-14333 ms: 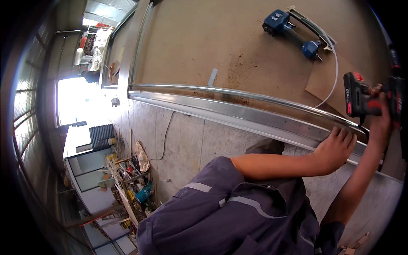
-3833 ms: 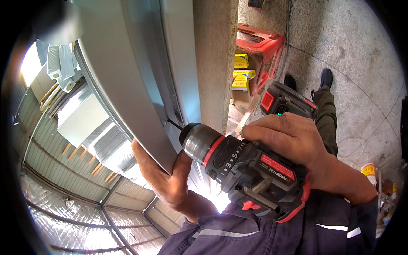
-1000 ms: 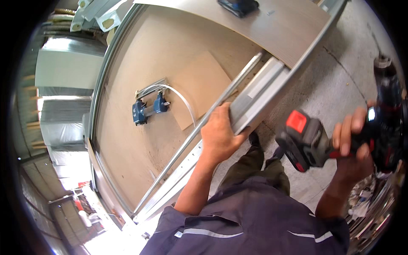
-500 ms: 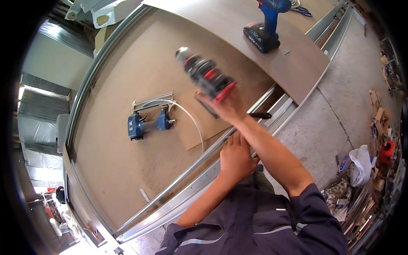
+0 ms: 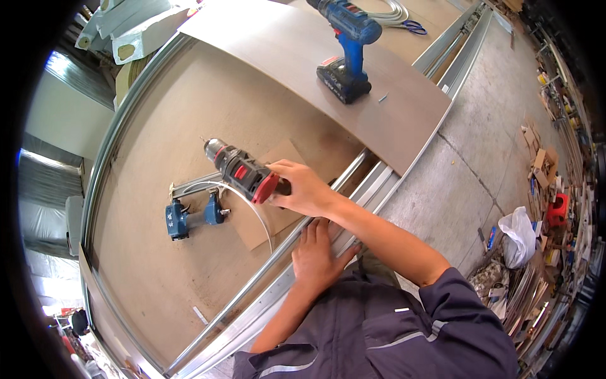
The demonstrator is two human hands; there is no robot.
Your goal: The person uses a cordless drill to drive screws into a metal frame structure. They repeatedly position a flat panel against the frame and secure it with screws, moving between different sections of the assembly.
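Head view: right hand (image 5: 307,189) (clenched) around red-black drill (image 5: 243,170)

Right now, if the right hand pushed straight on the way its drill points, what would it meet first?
The right hand holds the black and red drill pointing up-left over the brown board. That line looks free of tools; it would probably meet bare board, then the metal edge rail. Height above the board is unclear.

— How many cordless drills?
— Two: one black-and-red cordless drill (image 5: 243,174), one blue-and-black cordless drill (image 5: 348,47).
— Other tools?
— One small blue air tool (image 5: 189,216), one pair of blue-handled scissors (image 5: 413,26).
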